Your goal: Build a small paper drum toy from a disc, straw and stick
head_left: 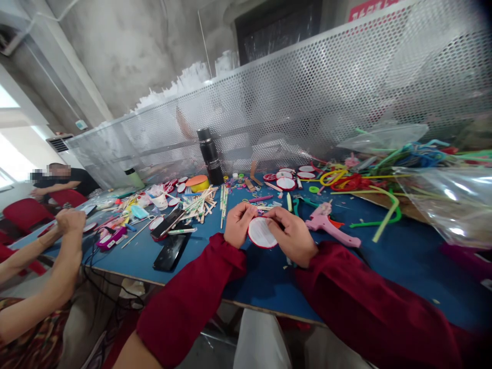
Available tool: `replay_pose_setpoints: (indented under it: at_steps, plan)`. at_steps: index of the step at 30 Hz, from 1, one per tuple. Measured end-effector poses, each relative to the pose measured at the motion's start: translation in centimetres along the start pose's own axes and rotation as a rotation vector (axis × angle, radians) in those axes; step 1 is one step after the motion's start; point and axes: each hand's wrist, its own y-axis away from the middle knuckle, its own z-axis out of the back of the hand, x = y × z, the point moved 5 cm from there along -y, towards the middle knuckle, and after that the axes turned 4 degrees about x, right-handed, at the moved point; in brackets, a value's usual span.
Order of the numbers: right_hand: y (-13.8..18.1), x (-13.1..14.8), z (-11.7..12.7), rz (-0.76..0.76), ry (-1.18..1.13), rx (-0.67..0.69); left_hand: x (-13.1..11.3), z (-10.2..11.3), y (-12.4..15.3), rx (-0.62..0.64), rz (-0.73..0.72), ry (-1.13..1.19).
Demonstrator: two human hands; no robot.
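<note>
Between my hands, just above the blue table [223,271], is a round white disc with a red rim [262,234]. My left hand [239,223] pinches its upper left edge, thumb and fingers together. At the upper right of the disc, my right hand [292,233] is closed on it, the thumb lying across the white face. Right of my right hand lies a pink glue gun [333,229], with teal-handled pliers [302,204] behind it. More red-rimmed white discs [286,183] lie farther back.
A black bottle [210,156] stands against the perforated metal screen [300,97]. Wooden sticks [202,205] and a black phone [172,252] lie to the left. Colourful pipe cleaners [388,205] and plastic bags [449,205] fill the right. A co-worker's hands [71,221] are at far left.
</note>
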Motion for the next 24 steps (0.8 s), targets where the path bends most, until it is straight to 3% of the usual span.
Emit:
replay_pose_setpoints:
  at_steps: [5,8,12,15,24]
  plan:
    - [-0.3,-0.1,0.3,-0.001,0.055,-0.055,0.6,-0.2,0.0,0.028,0.017,0.078]
    - [-0.5,-0.2,1.0,-0.036,0.112,-0.136,0.4,-0.7,0.0,0.13,-0.022,0.111]
    - [-0.5,-0.3,1.9,-0.055,0.132,-0.201,-0.6,-1.5,0.3,0.279,-0.193,-0.125]
    - [-0.6,-0.1,2.2,-0.033,0.115,-0.204,-0.9,-1.8,0.3,0.278,-0.262,-0.247]
    - [-0.7,-0.2,2.0,0.01,0.11,-0.189,-0.3,-1.2,0.0,0.291,-0.178,-0.115]
